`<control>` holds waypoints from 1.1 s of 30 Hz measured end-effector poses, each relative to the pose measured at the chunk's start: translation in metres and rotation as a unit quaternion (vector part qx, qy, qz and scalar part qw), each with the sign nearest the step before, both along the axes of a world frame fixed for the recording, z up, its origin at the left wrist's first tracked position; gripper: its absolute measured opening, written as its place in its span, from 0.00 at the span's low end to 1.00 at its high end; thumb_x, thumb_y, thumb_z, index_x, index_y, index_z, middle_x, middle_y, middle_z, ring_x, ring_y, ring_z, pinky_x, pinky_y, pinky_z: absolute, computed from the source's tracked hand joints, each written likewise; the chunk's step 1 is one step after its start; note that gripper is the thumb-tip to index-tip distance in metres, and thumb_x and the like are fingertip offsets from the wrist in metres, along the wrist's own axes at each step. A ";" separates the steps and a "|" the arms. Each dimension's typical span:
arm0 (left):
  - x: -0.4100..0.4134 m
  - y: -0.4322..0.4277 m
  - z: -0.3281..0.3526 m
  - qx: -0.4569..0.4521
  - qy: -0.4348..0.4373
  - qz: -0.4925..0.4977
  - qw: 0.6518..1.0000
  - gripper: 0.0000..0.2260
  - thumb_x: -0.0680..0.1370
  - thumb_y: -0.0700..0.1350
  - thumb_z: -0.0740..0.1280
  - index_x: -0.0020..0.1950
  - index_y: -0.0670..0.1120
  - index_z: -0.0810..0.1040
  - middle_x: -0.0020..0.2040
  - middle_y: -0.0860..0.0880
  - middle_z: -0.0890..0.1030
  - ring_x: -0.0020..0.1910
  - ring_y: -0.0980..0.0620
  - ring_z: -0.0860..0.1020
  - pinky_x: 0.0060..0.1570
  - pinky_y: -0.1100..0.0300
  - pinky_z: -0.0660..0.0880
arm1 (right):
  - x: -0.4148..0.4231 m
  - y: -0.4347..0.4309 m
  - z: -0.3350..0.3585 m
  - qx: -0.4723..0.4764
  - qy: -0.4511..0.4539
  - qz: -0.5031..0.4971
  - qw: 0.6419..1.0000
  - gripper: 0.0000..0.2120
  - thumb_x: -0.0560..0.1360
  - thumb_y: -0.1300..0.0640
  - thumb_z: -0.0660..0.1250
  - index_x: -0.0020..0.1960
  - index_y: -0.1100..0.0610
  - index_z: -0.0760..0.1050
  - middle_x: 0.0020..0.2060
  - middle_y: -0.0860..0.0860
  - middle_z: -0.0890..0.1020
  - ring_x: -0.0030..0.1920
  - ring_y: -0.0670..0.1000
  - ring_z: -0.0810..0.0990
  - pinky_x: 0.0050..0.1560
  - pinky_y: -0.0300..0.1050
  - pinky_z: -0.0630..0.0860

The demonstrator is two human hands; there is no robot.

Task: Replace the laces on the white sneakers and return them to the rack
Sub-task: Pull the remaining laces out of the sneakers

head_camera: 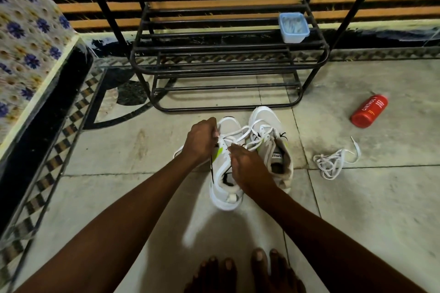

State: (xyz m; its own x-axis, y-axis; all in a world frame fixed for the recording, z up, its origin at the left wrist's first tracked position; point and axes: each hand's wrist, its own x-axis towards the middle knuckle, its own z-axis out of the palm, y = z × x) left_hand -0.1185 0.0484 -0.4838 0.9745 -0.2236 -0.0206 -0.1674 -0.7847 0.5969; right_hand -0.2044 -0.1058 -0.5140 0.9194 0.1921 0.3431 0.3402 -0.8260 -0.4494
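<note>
The two white sneakers stand side by side on the floor [357,209], just in front of the rack [228,50], with the toes pointing to it. They are not yet back on the rack. The left sneaker [223,200] is the one in work. A white lace [238,134] runs across its eyelets and makes loose loops over toward the right sneaker [262,116], which also carries a loosely threaded lace. I judge that the lacing of the left shoe is in the middle, not at the end.

The left hand [202,140] is at the outer side of the eyelet row. Its fingers are curled and seem to pinch the lace there, probably to keep it tight. The right hand [245,166] lies over the tongue and the opening of the shoe, fingers curled around the lace near the eyelets, likely to feed the end through. The exact fingertip contact is hidden by the knuckles. Both forearms reach straight forward and down from the body and come together over the shoe. Bare toes [259,259] show at the bottom edge.

To the right, well apart from the shoes, a second lace [329,164] lies in a tangled heap on the floor; probably it is an old one. Farther right a red bottle [369,112] lies on its side. A small blue box [294,27] sits on a shelf of the rack.
</note>
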 end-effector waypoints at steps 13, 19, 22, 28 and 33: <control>0.007 -0.002 0.077 -0.504 -0.039 0.094 0.858 0.10 0.84 0.31 0.52 0.47 0.43 0.65 0.35 0.46 0.72 0.30 0.49 0.72 0.31 0.54 0.75 | 0.004 -0.004 -0.016 -0.010 -0.031 0.009 0.999 0.18 0.78 0.60 0.53 0.53 0.65 0.81 0.46 0.59 0.85 0.46 0.58 0.85 0.49 0.47 0.77; 0.011 0.022 0.058 -0.058 -0.137 -0.095 0.984 0.12 0.68 0.34 0.54 0.48 0.45 0.68 0.41 0.44 0.79 0.42 0.42 0.76 0.41 0.50 0.73 | 0.004 -0.003 -0.018 0.011 -0.024 -0.019 0.999 0.15 0.80 0.57 0.56 0.51 0.62 0.81 0.42 0.57 0.84 0.41 0.58 0.83 0.45 0.47 0.75; 0.015 0.038 0.023 0.237 -0.069 -0.145 0.958 0.08 0.75 0.44 0.60 0.51 0.44 0.75 0.48 0.39 0.79 0.52 0.35 0.76 0.48 0.46 0.72 | 0.005 -0.004 -0.023 0.001 -0.027 -0.017 0.999 0.16 0.80 0.56 0.55 0.51 0.61 0.80 0.42 0.56 0.83 0.41 0.58 0.82 0.45 0.46 0.73; 0.009 0.036 0.015 0.070 -0.112 -0.088 0.987 0.10 0.80 0.43 0.62 0.41 0.46 0.79 0.38 0.45 0.74 0.42 0.40 0.73 0.42 0.52 0.67 | 0.008 -0.003 -0.028 -0.027 -0.029 -0.023 0.999 0.17 0.80 0.55 0.54 0.53 0.60 0.80 0.43 0.55 0.83 0.42 0.58 0.82 0.43 0.46 0.72; 0.003 0.015 0.081 -0.184 -0.280 0.112 0.935 0.17 0.86 0.45 0.57 0.38 0.44 0.71 0.39 0.47 0.71 0.43 0.49 0.68 0.49 0.64 0.61 | 0.007 -0.002 -0.027 -0.052 -0.025 -0.030 0.998 0.18 0.80 0.55 0.53 0.52 0.60 0.80 0.42 0.56 0.84 0.38 0.59 0.83 0.35 0.49 0.76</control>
